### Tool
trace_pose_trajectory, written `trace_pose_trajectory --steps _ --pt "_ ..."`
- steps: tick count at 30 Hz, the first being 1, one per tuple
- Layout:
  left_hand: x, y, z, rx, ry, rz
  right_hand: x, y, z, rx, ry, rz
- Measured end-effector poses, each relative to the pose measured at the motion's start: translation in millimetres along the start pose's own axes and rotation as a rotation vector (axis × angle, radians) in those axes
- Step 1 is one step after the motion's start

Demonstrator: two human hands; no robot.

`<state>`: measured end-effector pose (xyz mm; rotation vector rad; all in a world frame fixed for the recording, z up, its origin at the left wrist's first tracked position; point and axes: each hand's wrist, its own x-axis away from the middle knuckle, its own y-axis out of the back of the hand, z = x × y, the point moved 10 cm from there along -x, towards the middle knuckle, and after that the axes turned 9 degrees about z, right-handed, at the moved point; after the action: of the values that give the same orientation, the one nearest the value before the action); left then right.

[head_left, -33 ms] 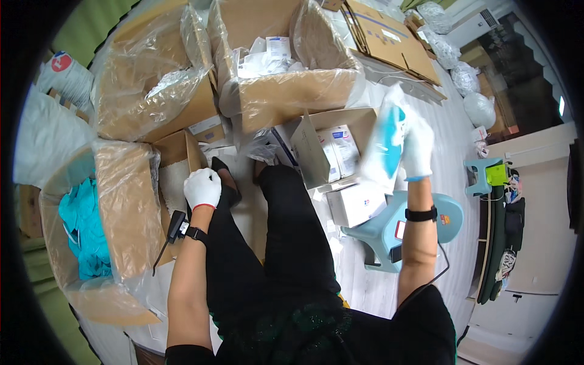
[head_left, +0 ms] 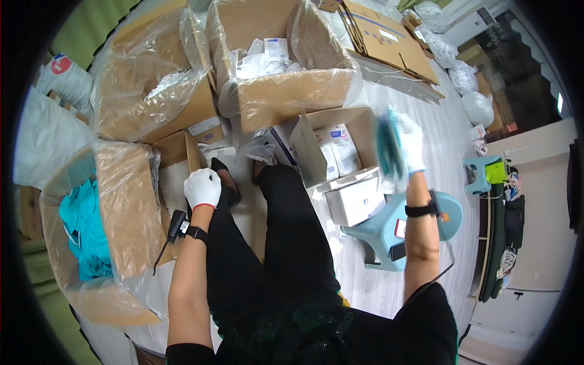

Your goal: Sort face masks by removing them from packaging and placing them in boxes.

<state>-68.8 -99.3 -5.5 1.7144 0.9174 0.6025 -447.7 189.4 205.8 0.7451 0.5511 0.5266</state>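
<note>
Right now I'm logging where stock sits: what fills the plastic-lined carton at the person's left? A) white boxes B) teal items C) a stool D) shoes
B: the left-hand carton holds a heap of teal items inside its clear liner.

One head-worn fisheye view (edges bending) looks steeply down over the lap, fairly close.

White cartons (head_left: 338, 149) in open brown box, white carton (head_left: 353, 201) beside stool
</note>
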Motion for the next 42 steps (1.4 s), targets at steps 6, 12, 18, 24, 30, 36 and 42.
trace_pose_trajectory --steps 6,12,18,24,30,36,42 --pt "20.9 23.1 -1.2 0.553 0.081 0.013 46.8 -2.0 48.0 -0.081 0.072 0.018" --pt "72.1 147.6 -153.9 1.025 -0.339 -0.093 107.7 -39.5 115.5 -0.35 0.087 0.245" --pt "79.3 80.0 -157.3 1.504 -0.074 0.226 153.7 -70.4 129.4 -0.447 0.132 0.079" --pt "101.2 84.2 -150.0 1.82 -0.091 0.725 157.9 -56.3 170.8 -0.939 0.242 0.644" --pt "154.9 45.0 -186.3 1.796 0.174 1.234 177.3 -64.4 223.6 -0.868 0.558 0.835" --pt "120.0 50.4 -142.3 1.513 -0.22 0.766 186.6 -125.3 148.2 -0.847 -0.171 0.692" --pt "136.1 99.0 -120.3 0.83 -0.317 0.429 194.4 -158.5 135.4 -0.61 -0.012 0.591"
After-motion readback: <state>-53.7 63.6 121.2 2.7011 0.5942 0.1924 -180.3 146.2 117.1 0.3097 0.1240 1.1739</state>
